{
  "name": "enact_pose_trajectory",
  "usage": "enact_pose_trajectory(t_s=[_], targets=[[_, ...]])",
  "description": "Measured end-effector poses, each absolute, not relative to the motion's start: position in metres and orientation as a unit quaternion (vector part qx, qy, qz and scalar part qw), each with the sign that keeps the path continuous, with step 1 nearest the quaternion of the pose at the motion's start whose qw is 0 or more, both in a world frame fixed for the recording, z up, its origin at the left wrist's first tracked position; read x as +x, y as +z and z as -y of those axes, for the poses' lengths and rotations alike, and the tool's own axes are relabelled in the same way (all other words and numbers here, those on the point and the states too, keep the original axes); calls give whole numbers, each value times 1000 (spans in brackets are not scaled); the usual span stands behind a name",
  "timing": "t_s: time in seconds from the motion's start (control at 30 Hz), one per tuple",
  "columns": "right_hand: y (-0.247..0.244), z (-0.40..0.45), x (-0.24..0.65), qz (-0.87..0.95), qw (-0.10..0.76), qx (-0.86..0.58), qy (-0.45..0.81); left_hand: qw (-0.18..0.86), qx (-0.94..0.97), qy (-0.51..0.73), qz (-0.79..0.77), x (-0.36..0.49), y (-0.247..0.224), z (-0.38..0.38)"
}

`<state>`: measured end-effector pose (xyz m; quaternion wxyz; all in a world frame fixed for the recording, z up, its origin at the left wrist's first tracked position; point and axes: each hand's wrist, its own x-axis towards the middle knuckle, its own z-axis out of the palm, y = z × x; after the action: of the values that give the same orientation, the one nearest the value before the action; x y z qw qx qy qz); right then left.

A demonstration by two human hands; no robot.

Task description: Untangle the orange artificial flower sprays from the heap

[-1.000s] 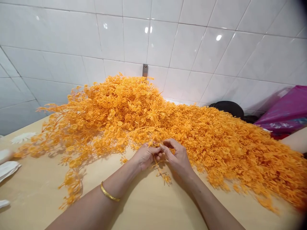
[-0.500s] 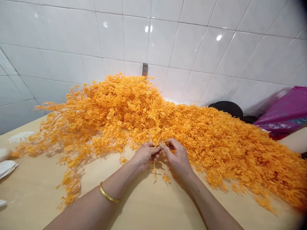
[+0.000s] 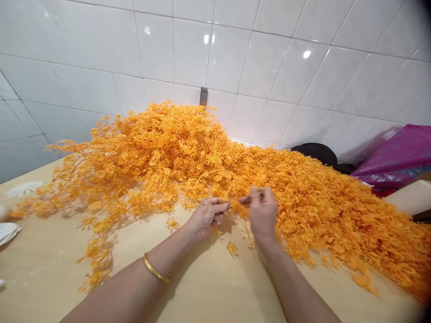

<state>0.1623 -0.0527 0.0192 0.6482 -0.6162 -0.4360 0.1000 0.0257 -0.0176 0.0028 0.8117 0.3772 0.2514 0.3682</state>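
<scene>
A large heap of orange plastic flower sprigs (image 3: 188,148) lies across the table (image 3: 202,287). My left hand (image 3: 209,216), in front of the heap's middle, pinches a small orange sprig (image 3: 226,196) between thumb and fingers. To its right my right hand (image 3: 263,211) is blurred, its fingers bent together; an orange stem (image 3: 248,231) hangs beside it, and whether the fingers hold it is unclear. On the table below the hands lies a loose orange flower (image 3: 232,249). Another loose flower (image 3: 172,223) rests left of my left hand.
White tiled wall (image 3: 262,67) rises behind the heap, with a metal bracket (image 3: 204,97) on it. Black round objects (image 3: 316,152) and a purple bag (image 3: 397,152) stand at the back right. White pieces (image 3: 23,189) lie at the left edge.
My right hand has moved right and slightly up, away from my left hand, which stays nearly in place. The stem that hung below my hands now hangs by my right hand.
</scene>
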Motion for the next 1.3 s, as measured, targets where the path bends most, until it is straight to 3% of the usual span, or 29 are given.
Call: enact_pose_trajectory(t_s=[0.1, 0.4, 0.6, 0.9, 1.07, 1.23, 1.3], targets=[[28, 54, 185, 353, 720, -592, 81, 798, 355, 394, -285, 22, -1, 16], [27, 66, 160, 564, 569, -576, 160, 808, 351, 383, -277, 20, 3, 13], [21, 69, 150, 695, 434, -560, 122, 757, 486, 336, -279, 24, -4, 17], [20, 64, 146, 720, 399, -540, 176, 685, 619, 251, -290, 29, -5, 26], [16, 63, 143, 663, 452, -562, 202, 728, 561, 289, -267, 33, -6, 24], [17, 59, 147, 541, 566, -590, 196, 735, 540, 346, -222, 39, -4, 23], [27, 58, 160, 451, 655, -579, 180, 732, 537, 335, -253, 36, 0, 27]])
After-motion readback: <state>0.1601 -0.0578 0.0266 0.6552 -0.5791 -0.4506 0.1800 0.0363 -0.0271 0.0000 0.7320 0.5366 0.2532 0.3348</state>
